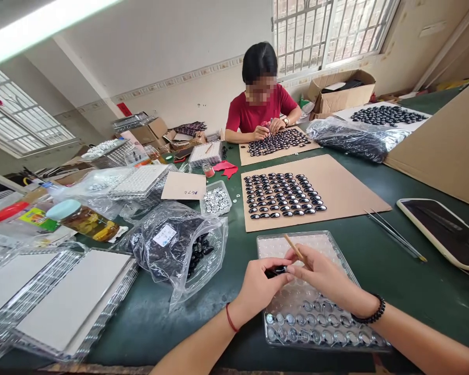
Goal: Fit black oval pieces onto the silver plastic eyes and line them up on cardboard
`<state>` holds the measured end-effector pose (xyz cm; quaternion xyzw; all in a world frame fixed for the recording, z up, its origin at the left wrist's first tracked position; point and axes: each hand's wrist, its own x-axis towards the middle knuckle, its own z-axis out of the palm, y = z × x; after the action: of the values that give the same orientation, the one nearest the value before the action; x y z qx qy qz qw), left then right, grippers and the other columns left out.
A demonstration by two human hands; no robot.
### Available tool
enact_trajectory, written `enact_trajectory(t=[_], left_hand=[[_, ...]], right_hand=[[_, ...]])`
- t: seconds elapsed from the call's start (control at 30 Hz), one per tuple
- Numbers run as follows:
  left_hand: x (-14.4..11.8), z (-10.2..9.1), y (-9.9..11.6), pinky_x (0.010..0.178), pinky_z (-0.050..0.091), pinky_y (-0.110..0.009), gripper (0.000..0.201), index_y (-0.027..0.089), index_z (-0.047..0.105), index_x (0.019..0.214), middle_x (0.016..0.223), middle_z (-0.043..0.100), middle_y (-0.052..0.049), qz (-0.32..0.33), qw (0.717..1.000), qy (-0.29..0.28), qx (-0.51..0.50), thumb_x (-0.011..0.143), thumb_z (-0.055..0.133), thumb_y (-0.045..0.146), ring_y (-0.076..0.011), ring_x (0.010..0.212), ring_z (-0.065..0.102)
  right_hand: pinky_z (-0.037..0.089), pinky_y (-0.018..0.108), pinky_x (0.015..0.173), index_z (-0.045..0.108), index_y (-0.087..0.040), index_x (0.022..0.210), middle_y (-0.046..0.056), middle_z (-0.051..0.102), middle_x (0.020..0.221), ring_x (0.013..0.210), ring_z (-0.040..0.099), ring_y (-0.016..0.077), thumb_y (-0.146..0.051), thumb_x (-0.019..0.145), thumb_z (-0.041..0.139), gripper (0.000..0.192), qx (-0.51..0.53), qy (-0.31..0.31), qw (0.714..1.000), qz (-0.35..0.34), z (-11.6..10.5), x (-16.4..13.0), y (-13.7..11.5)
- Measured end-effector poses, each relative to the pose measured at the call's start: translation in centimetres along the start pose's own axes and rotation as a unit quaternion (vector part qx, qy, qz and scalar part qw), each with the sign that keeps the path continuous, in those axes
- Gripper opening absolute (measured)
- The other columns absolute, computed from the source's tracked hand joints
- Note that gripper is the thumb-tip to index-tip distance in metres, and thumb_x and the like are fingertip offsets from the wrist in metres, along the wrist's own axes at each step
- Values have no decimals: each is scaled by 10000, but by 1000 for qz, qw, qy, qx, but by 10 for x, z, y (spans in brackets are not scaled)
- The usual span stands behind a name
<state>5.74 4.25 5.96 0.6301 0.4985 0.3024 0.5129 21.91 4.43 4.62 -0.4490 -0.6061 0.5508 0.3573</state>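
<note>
My left hand (258, 285) is closed round a shiny black oval piece (273, 272), partly hidden by the fingers. In my right hand (328, 272) is a thin wooden stick (293, 245), slanting up to the left; its fingertips meet the black piece. Both hands are above a clear plastic tray (271, 249) with round hollows. Small round clear-and-silver parts (293, 334) fill its nearest rows. Beyond it, a brown cardboard sheet (352, 194) bears rows of black oval pieces (283, 195).
At left lie an open plastic bag (152, 255) of black pieces, stacked trays (74, 302) and a tub of small silver parts (216, 200). Tweezers (396, 237) and a phone (445, 229) lie at right. Opposite, a person in red (234, 117) works over another cardboard sheet (250, 156).
</note>
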Motion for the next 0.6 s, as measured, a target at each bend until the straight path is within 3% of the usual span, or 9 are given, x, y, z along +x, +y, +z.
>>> enact_trajectory(t=[0.13,0.37,0.5,0.6], left_hand=[[-3,0,0,727,456,-248,266,206,686,911,889,690,-32,60,998,13,30,665,655,302,-185,801,619],[-5,-1,-7,738,449,-232,261,250,670,950,901,690,-8,137,984,8,117,692,639,271,-156,770,632],[-6,0,-9,766,431,-253,262,260,662,966,930,683,-17,138,982,-11,126,710,619,298,-171,811,626],[-7,4,-8,741,426,-255,252,234,679,923,901,687,-36,91,994,-5,60,676,652,276,-179,805,617]], right_hand=[[440,267,672,516,-165,891,39,565,877,817,537,169,-243,713,569,201,42,-18,998,53,-1,2,-7],[455,273,659,481,-164,965,39,571,853,795,552,170,-200,680,538,292,71,-21,994,76,1,-1,-3],[453,277,695,507,-157,880,46,573,841,813,549,176,-190,667,518,216,69,-15,997,42,7,-1,2],[460,303,724,516,-160,873,68,592,865,835,562,200,-264,686,538,215,67,-31,997,36,7,0,2]])
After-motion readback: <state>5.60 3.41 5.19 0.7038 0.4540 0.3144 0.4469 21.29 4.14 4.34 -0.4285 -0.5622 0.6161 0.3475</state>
